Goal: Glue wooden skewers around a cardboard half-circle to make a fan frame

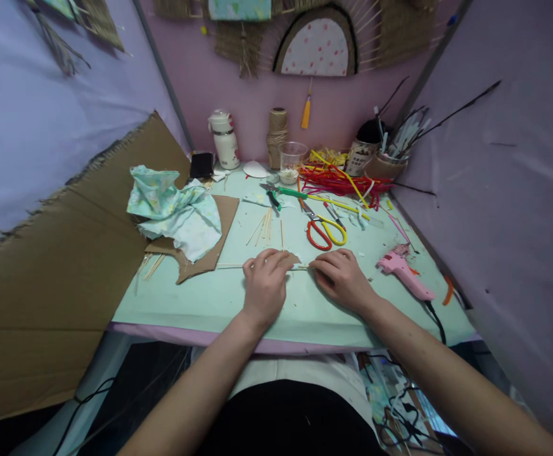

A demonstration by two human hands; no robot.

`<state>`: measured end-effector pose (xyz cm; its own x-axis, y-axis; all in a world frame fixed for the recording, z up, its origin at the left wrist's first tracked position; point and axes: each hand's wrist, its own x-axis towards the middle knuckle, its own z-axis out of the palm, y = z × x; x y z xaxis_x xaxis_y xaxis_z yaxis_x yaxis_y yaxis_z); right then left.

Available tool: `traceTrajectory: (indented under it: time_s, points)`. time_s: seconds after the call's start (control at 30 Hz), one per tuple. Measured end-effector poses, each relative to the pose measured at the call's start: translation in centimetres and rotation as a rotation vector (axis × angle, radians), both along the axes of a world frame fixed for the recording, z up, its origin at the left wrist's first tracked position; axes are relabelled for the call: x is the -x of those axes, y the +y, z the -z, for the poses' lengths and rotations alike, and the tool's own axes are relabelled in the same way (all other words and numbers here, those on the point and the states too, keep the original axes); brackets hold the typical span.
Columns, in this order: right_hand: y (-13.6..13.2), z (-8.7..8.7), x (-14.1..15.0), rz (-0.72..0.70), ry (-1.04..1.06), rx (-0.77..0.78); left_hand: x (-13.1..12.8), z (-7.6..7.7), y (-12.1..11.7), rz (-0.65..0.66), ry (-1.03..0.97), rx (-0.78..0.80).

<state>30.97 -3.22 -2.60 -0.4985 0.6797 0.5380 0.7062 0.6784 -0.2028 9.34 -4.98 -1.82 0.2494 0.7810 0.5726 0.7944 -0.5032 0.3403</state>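
My left hand (265,282) is bent over a small brown cardboard piece with a curved edge (294,258), its fingers pressing on it near the table's middle. A thin pale stick (229,266) lies along the table and runs under that hand. My right hand (343,278) has its fingertips pinched at the end of a thin strip (301,267) between the two hands. Part of what each hand grips is hidden by the fingers. Several short wooden sticks (263,227) lie just beyond my left hand, and scissors with red and yellow handles (320,233) lie beyond my right.
A pink hot glue gun (405,272) with a cable lies at the right. Green-handled pliers (275,199), red pipe cleaners (340,182), a clear cup (291,166), twine (277,136) and a white bottle (224,140) are farther back. Printed cloth (188,212) rests on cardboard (226,218) at left.
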Motion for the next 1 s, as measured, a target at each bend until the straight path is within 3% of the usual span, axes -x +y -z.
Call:
traceTrajectory:
  time_s: [0.27,1.0]
  points:
    - [0.1,0.2,0.0,-0.009,-0.020,0.014,-0.3,0.9,0.6,0.071,0.166,0.107]
    - [0.9,1.2,-0.4,-0.075,-0.044,-0.044,-0.5,0.9,0.8,0.099,0.208,0.179]
